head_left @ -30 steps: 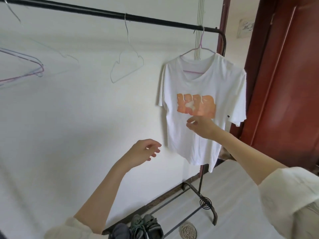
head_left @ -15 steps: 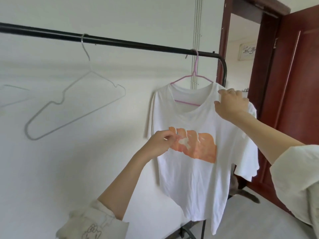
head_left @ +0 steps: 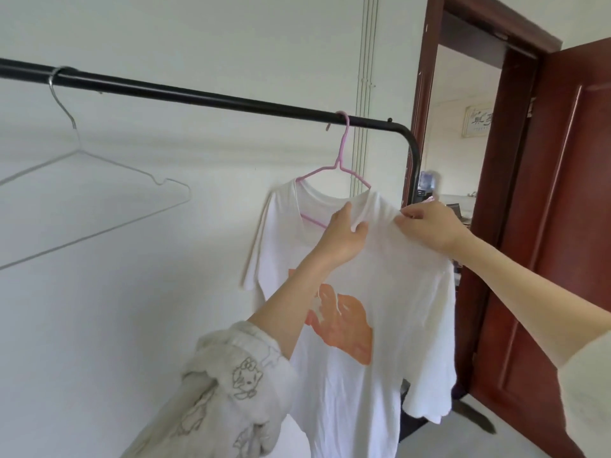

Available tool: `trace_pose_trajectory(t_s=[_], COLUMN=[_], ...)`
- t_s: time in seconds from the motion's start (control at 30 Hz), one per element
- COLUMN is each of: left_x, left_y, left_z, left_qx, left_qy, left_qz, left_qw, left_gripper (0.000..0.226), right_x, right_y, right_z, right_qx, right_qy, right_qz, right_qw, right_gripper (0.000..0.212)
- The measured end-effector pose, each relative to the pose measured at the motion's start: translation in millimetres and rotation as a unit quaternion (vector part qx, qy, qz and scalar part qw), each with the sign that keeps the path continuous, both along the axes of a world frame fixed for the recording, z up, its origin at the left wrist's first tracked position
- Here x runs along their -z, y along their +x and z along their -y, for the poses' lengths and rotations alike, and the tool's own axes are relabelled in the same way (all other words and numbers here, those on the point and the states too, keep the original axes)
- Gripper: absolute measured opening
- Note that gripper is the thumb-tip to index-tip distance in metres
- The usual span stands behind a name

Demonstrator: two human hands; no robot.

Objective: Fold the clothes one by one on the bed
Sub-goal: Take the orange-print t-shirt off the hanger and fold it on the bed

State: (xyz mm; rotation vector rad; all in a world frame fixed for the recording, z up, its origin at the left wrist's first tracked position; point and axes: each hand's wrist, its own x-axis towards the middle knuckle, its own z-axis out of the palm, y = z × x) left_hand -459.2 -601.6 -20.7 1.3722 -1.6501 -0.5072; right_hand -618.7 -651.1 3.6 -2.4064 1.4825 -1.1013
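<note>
Your left hand (head_left: 342, 234) pinches the neckline fabric of the white T-shirt (head_left: 390, 292) at centre frame, and your right hand (head_left: 429, 226) grips the shirt's shoulder just beside it, fingers curled into the cloth. The T-shirt hangs on the pink hanger (head_left: 334, 166) from the black rail (head_left: 205, 97), right of centre. Half a second ago your left hand was lower, at the orange print; it has since moved up to the collar.
</note>
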Motion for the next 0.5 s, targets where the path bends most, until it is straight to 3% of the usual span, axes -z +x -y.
trace_pose_trajectory(t_s=[0.13,0.23,0.3,0.4,0.5], left_x=[-12,-13,-12,-12,-16], left_y=[-12,-16,-15,-9,0], left_z=[11,11,9,1,-6], left_qx=[0.038,0.015,0.004,-0.002,0.002], left_qy=[0.008,-0.016,-0.023,0.022,0.024], left_qz=[-0.051,-0.083,-0.114,-0.127,-0.134], left_qw=[0.998,0.996,0.993,0.992,0.991], left_gripper=[0.050,0.028,0.030,0.056,0.052], right_x=[-2,-1,0,-3,-9], right_y=[0,6,12,21,30], right_z=[-2,-10,-15,-16,-15], right_qx=[-0.064,-0.051,-0.056,-0.087,-0.115], right_qy=[0.047,0.001,-0.012,0.104,0.212], right_qz=[0.052,0.036,0.041,0.174,0.298], right_qw=[0.995,0.998,0.997,0.975,0.924], right_gripper=[0.045,0.050,0.048,0.038,0.031])
